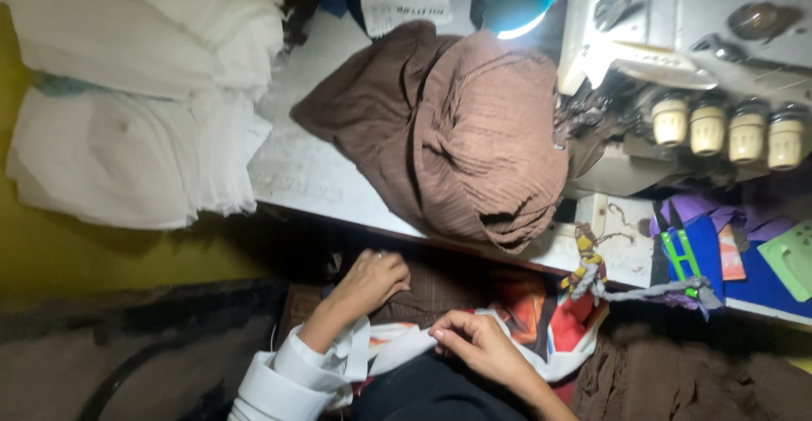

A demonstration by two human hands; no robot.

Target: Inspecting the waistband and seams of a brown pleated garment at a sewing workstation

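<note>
The left hand [372,281] reaches down below the table edge, its fingers curled onto dark brown cloth [431,290] in the lap; whether it grips the cloth or only presses on it cannot be told. A white cuff [283,379] covers that wrist. The right hand [478,345] lies close beside it, fingers pinched together on the edge of a white cloth [397,345] that runs between the two hands. Just past the right hand, an orange and red printed cloth [541,315] shows under the table edge.

Above the hands, on the white table [304,167], a big heap of brown ribbed cloth [457,133] hangs a little over the near edge, well apart from both hands. To its right stands a sewing machine [685,57] with four cream knobs [727,129]. A stack of white cloth [135,91] lies at the left end of the table. A blue tray [753,281] with green tools sits at the far right
</note>
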